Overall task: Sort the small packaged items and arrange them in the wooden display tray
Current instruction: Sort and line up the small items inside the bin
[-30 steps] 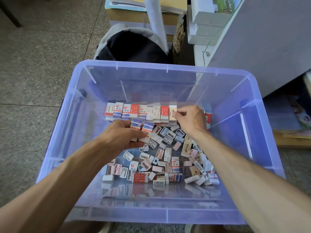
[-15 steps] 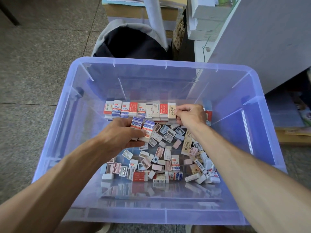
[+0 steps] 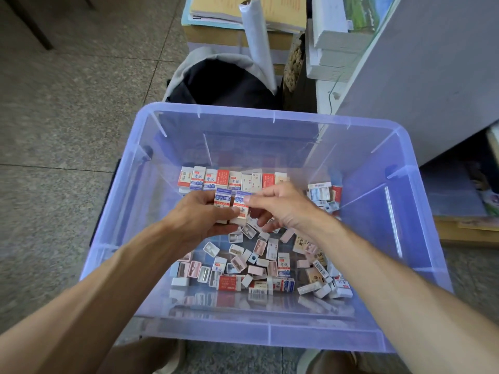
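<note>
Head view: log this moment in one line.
left hand: holds two packs | right hand: pinches right pack's top | row: along bin far wall | loose pile: unsorted

1. The plastic bin [image 3: 405,206] stands on the tiled floor [image 3: 67,117], open side up.
2. Inside, a row of upright packets [image 3: 232,180] lines the far part of the bin floor, side by side.
3. A loose heap of small packets [image 3: 259,263] lies nearer, spreading toward the right.
4. A small cluster of packets [image 3: 324,195] sits at the far right.
5. Both hands meet above the middle: the left hand [image 3: 197,220] holds two packets [image 3: 232,203]; the right hand [image 3: 283,206] pinches the right one's top.
6. Behind the bin lies a backpack [image 3: 224,79], with stacked papers [image 3: 243,12] farther back.
7. A cabinet [image 3: 432,76] stands at the far right.
</note>
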